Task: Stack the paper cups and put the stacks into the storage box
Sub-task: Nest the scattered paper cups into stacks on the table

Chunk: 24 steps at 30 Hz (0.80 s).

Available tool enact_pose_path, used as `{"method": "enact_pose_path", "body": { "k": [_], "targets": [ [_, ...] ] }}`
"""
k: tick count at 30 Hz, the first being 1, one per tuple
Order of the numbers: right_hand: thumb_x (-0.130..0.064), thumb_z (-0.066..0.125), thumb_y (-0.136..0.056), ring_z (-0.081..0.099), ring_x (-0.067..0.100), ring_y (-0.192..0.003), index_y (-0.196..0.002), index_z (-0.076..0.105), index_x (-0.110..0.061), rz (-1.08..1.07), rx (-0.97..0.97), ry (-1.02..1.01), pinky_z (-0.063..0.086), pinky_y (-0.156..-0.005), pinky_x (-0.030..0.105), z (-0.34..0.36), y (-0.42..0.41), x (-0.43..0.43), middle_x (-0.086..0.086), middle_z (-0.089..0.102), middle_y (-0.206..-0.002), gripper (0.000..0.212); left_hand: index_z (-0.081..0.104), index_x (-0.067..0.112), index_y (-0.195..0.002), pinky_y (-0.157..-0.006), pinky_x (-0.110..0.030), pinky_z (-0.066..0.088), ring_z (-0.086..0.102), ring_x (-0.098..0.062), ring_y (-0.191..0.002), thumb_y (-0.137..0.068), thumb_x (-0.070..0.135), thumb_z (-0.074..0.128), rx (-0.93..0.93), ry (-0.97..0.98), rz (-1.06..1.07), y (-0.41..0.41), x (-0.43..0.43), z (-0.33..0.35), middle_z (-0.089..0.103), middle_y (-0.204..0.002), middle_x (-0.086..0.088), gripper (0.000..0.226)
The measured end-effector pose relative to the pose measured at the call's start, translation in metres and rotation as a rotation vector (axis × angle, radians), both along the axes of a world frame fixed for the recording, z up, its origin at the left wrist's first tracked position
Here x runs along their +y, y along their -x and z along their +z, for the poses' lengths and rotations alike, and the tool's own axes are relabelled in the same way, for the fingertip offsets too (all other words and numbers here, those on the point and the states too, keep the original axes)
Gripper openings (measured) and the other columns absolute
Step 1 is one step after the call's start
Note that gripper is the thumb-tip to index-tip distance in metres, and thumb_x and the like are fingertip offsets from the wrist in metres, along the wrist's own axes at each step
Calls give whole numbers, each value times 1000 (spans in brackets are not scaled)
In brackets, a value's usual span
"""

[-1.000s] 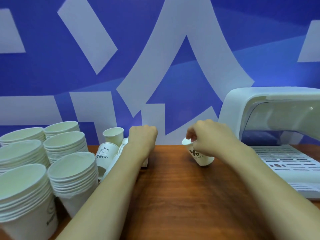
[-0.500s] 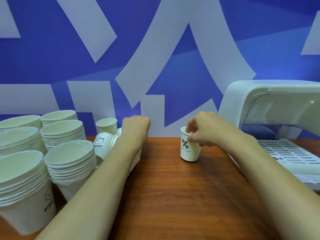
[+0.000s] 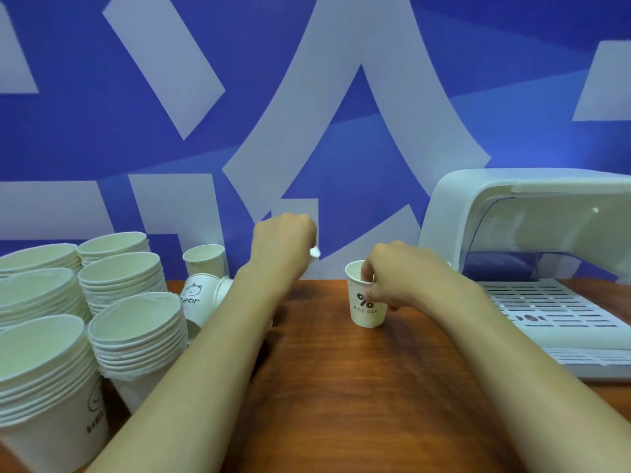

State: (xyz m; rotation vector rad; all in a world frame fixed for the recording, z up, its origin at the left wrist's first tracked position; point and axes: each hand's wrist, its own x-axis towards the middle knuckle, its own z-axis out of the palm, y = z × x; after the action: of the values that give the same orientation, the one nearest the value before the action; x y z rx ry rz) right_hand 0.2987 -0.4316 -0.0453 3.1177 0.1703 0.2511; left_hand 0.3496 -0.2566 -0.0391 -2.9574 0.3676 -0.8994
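A small white "NICE DAY" paper cup stands upright on the wooden table. My right hand pinches its rim from the right, with fingers inside the mouth. My left hand is raised above the table at the back with its fingers curled. Only a white rim of a small cup shows at its right side. The white storage box sits at the right with its lid tipped up.
Several tall stacks of larger white cups crowd the left side. A "Bear" cup lies on its side among other loose cups beside my left forearm. One small cup stands upright by the blue wall.
My right hand has turned the tilted cup upright and set it on the table. My left hand has lifted off the lying cups and moved right, with a white rim now showing.
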Motion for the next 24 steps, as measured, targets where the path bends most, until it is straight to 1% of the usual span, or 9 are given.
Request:
{"method": "enact_pose_path", "body": {
  "k": [3, 6, 9, 11, 14, 17, 20, 22, 24],
  "targets": [
    [-26, 66, -85, 66, 20, -75, -103, 69, -25, -22, -34, 40, 43, -60, 30, 1, 1, 0, -2, 64, -86, 19, 68, 20, -106, -59, -30, 35, 63, -26, -86, -85, 8, 61, -99, 39, -84, 19, -17, 9, 67, -96, -1, 25],
    [-26, 64, -86, 63, 24, -81, -102, 67, -25, -56, -60, 70, 36, -56, 30, 5, 4, -4, -2, 59, -84, 17, 65, 16, -112, -60, -32, 32, 61, -30, -90, -88, 7, 60, -38, 31, -129, 40, -30, 7, 61, -106, -5, 26],
    [-27, 63, -85, 65, 22, -78, -95, 65, -24, -53, -18, 32, 45, -61, 31, 9, 8, -6, -1, 63, -85, 11, 64, 13, -111, -64, -34, 34, 60, -32, -89, -91, 9, 55, 88, 36, -143, 55, -35, -5, 56, -110, -7, 22],
    [-25, 63, -85, 66, 23, -76, -83, 61, -22, -44, 5, 9, 53, -69, 35, 9, 10, -5, 1, 64, -83, 4, 59, 10, -106, -63, -36, 35, 54, -28, -80, -93, 12, 53, 170, 54, -133, 63, -35, -14, 52, -109, -7, 15],
    [-22, 61, -86, 62, 24, -75, -73, 50, -21, -49, 24, 33, 50, -69, 34, 9, 12, 0, 0, 58, -77, 17, 50, 14, -106, -63, -35, 34, 54, -29, -81, -92, 20, 55, 234, 104, -145, 73, -32, -24, 51, -107, -6, 16],
    [-19, 59, -85, 54, 22, -67, -69, 48, -20, -58, 21, 54, 40, -60, 30, 9, 15, 1, -1, 53, -71, 19, 40, 19, -89, -56, -30, 27, 46, -24, -69, -89, 22, 54, 175, 128, -180, 78, -32, -29, 51, -90, 1, 14],
    [-22, 58, -88, 49, 17, -61, -68, 45, -21, -66, 25, 80, 34, -57, 28, 10, 18, 1, -3, 51, -70, 24, 32, 21, -70, -47, -29, 14, 29, -16, -50, -90, 24, 53, 96, 87, -160, 80, -36, -31, 34, -64, 5, 30],
    [-20, 59, -88, 47, 16, -60, -69, 44, -21, -65, 46, 104, 35, -59, 29, 12, 21, 2, -4, 49, -70, 24, 36, 21, -75, -45, -29, 11, 22, -16, -47, -89, 22, 56, 74, 23, -139, 83, -40, -30, 29, -61, 2, 25],
    [-16, 60, -85, 50, 20, -68, -78, 47, -20, -62, 75, 120, 38, -64, 31, 15, 24, 4, -2, 51, -77, 15, 40, 24, -82, -45, -29, 10, 31, -18, -50, -88, 20, 58, 97, 8, -142, 86, -41, -29, 33, -63, 2, 19]
  ]
}}
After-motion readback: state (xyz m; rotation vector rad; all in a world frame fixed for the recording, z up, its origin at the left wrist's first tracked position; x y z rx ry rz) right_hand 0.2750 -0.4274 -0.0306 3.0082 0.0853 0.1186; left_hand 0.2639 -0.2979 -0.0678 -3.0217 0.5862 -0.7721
